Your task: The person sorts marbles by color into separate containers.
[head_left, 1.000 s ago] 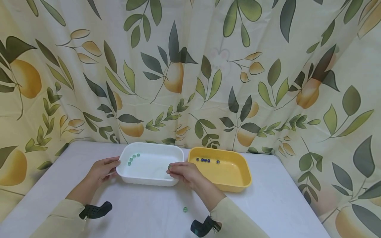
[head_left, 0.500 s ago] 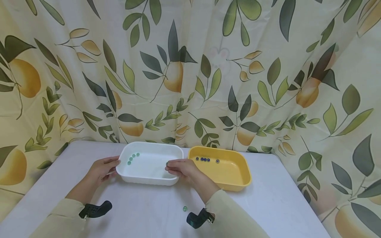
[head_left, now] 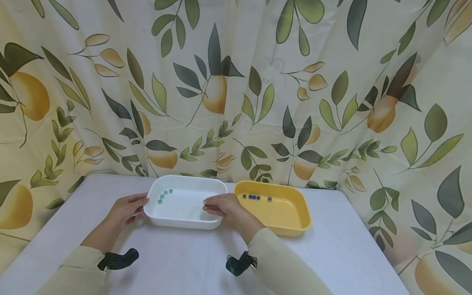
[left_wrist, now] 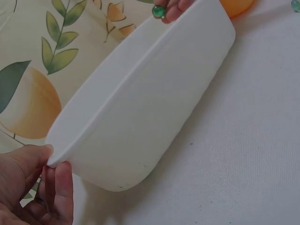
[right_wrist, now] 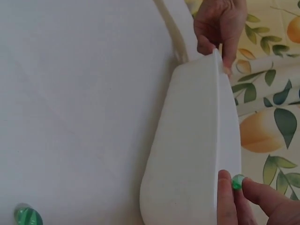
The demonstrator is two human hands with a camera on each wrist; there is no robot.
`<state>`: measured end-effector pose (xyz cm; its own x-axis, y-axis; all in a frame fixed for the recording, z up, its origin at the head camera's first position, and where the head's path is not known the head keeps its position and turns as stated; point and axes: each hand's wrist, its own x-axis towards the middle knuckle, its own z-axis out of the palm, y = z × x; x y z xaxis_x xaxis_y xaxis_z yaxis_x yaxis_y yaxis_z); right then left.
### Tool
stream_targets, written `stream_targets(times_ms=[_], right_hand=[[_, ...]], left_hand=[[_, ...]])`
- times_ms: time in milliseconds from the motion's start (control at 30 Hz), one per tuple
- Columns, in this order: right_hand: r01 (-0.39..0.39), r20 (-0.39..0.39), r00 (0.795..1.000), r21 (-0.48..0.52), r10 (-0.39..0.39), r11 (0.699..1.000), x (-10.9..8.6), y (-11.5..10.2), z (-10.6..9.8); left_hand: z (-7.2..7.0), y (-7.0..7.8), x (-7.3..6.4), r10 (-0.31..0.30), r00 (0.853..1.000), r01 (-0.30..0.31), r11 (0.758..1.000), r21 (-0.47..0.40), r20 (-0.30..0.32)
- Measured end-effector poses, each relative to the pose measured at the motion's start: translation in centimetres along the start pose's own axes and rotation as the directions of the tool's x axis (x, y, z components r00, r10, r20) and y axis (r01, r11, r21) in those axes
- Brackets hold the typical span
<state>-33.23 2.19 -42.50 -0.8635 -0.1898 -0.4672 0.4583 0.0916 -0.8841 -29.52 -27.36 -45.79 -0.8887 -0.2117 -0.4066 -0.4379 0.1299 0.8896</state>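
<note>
My left hand [head_left: 127, 211] pinches the left rim of a white plastic tray [head_left: 184, 224] between thumb and fingers. Inside that tray, several green glass marbles [head_left: 165, 192] lie towards the left end. Over the tray's right end, my right hand [head_left: 228, 208] pinches a green marble [right_wrist: 238, 182] between thumb and fingertips. This marble also shows at the fingertips in the left wrist view, just above the rim. Another green marble [right_wrist: 28, 215] lies on the white cloth in front, mostly hidden by the right wrist camera in the head view.
To the right stands a yellow tray [head_left: 291, 217], close beside the white one, with several dark blue marbles [head_left: 252, 197] near its back wall. A white cloth [head_left: 177, 262] covers the table. Behind hangs a curtain [head_left: 236, 90] printed with fruit and leaves.
My right hand has moved a little left and inward over the white tray with the green marble. Its wrist has swung left, now overlapping the loose marble. My left hand keeps its place.
</note>
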Motion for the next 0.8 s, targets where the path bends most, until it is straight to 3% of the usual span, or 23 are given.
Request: stream_targets(times_ms=[267,800], right_hand=[[-0.086,-0.072,0.994,0.013,0.087,0.996,0.51,-0.39,0.35],[-0.064,-0.057,0.996,0.090,0.069,0.994,0.55,-0.24,0.06]], left_hand=[[0.08,0.05,-0.07,-0.003,1.000,0.003,1.000,0.000,-0.001],[0.05,-0.07,0.04,-0.005,1.000,0.005,1.000,0.002,-0.004]])
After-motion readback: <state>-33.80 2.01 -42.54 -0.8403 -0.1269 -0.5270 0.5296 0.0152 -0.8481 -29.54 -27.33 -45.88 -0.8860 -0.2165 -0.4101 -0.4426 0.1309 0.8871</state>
